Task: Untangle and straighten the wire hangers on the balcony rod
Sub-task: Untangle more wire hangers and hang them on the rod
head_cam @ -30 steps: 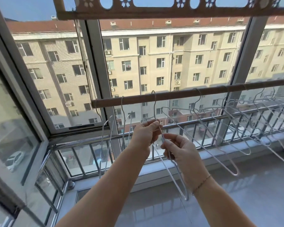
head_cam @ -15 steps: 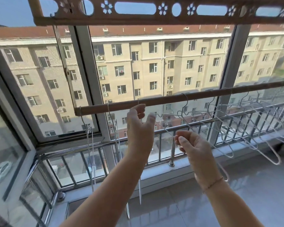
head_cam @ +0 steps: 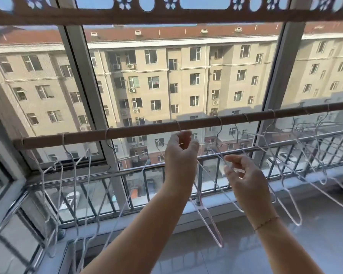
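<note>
Rod [head_cam: 143, 131] lies bare mid-left (hangers [head_cam: 297, 221] crowd rightward).

Sunlit beige apartment block [head_cam: 186, 86] fills the windows [head_cam: 166, 76]; metal railing [head_cam: 265, 150] crosses mid-frame; glossy grey floor [head_cam: 236, 254] lies lower right.

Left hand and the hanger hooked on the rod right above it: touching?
Touching. The head view shows the left hand pinching the hanger by its wire neck, just below its hook on the rod.

Head-worn, facing forward-down — seemingly near rod [head_cam: 147, 131]
</note>
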`<action>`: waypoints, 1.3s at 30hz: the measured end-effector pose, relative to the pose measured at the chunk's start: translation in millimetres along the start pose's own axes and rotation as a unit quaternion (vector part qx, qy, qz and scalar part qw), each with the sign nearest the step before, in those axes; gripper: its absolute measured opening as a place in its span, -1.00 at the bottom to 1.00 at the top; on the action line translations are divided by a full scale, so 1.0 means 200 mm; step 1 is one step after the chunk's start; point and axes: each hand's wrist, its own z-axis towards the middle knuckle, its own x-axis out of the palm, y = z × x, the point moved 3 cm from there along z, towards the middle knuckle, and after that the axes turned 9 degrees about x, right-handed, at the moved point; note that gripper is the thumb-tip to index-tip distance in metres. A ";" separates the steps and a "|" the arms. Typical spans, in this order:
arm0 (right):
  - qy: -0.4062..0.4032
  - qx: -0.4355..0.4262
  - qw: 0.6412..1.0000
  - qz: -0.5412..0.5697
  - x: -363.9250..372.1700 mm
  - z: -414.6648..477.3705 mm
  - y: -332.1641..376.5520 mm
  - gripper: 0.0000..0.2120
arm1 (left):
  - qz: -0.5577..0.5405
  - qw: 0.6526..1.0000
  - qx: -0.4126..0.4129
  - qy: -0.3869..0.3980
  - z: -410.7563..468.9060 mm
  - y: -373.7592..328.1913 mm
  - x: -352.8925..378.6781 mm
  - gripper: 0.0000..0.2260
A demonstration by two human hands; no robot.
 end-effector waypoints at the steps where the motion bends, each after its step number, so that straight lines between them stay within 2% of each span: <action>1: -0.001 -0.002 1.000 0.000 -0.04 0.03 -0.03 -0.81 | -0.008 1.000 0.003 -0.001 0.00 0.00 0.06 -0.84; 6: -0.018 -0.017 0.999 -0.042 -0.23 0.16 -0.18 -0.79 | -0.025 0.996 -0.070 0.041 -0.07 0.08 0.39 -0.77; 13: 0.076 0.054 0.996 0.002 -0.31 0.24 -0.37 -0.76 | -0.008 0.975 -0.194 0.107 -0.08 0.22 0.70 -0.72; 16: 0.094 0.085 0.992 0.016 -0.30 0.25 -0.42 -0.79 | -0.033 0.966 -0.238 0.101 -0.06 0.25 0.76 -0.86; 18: 0.111 0.112 0.986 0.051 -0.28 0.26 -0.44 -0.88 | -0.061 0.958 -0.264 0.093 -0.05 0.26 0.77 -0.83; 23: 0.116 0.137 0.971 0.159 -0.24 0.33 -0.39 -0.90 | -0.113 0.958 -0.253 0.078 0.03 0.25 0.81 -0.82; 28: 0.123 0.133 0.966 0.182 -0.19 0.44 -0.33 -0.88 | -0.129 0.957 -0.254 0.056 0.14 0.28 0.82 -0.85; 35: 0.134 0.140 0.963 0.186 -0.22 0.36 -0.52 -0.92 | -0.159 0.937 -0.303 0.073 0.07 0.44 0.81 -0.83; 39: 0.156 0.162 0.948 0.226 -0.28 0.37 -0.59 -0.82 | -0.152 0.940 -0.297 0.072 0.04 0.49 0.84 -0.91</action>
